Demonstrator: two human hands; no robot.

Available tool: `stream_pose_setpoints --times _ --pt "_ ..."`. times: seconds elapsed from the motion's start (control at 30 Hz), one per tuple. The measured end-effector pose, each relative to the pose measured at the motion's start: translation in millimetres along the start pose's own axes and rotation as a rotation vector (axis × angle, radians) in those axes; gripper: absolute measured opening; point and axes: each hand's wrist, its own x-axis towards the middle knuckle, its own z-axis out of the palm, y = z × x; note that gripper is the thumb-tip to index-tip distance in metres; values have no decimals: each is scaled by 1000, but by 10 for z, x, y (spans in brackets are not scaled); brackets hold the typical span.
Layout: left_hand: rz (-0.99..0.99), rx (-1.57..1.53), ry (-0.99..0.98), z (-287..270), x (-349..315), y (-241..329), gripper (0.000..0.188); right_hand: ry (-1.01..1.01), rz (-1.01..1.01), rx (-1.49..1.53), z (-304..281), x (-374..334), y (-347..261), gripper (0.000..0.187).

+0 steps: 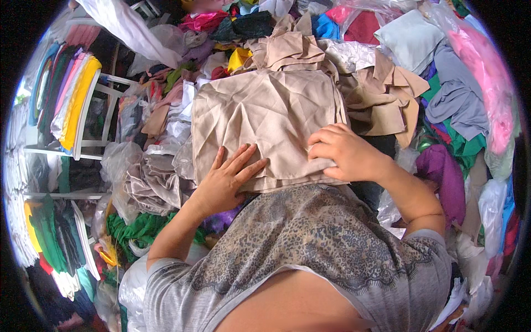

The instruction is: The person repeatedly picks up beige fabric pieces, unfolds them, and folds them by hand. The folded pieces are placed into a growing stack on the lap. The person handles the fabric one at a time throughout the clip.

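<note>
A stack of beige cloth pieces (265, 116) lies in front of me, its top piece creased. My left hand (229, 174) rests on the near left part of the top cloth, fingers spread, holding nothing. At the near right edge, my right hand (345, 154) has its fingers bent and pinches a fold of the same cloth. Part of what lies between its thumb and fingers is hidden. More crumpled beige cloth (287, 47) is heaped just beyond the stack, and loose beige pieces (384, 97) lie to its right.
White chairs (88, 119) at the left hold folded coloured cloth (77, 102). Clear plastic bags (119, 169) and a crumpled grey-brown cloth (155, 182) lie left of the stack. Grey-blue cloth (459, 97), purple cloth (442, 180) and a pink bundle in plastic (481, 83) are piled right.
</note>
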Motion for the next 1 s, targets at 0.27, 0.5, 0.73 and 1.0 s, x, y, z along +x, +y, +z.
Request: stream_pose_setpoints --times 0.27,0.5,0.73,1.0 --pt "38 -131 86 -12 -102 -24 84 58 33 91 -48 -77 22 22" --pt "-50 -274 294 31 -93 -183 45 116 60 262 -146 -72 46 19" --pt "-437 -463 450 -159 -251 -636 24 385 153 381 -387 8 208 18" --pt "-387 -1231 688 -336 -133 -1103 24 603 301 662 -539 203 372 23"
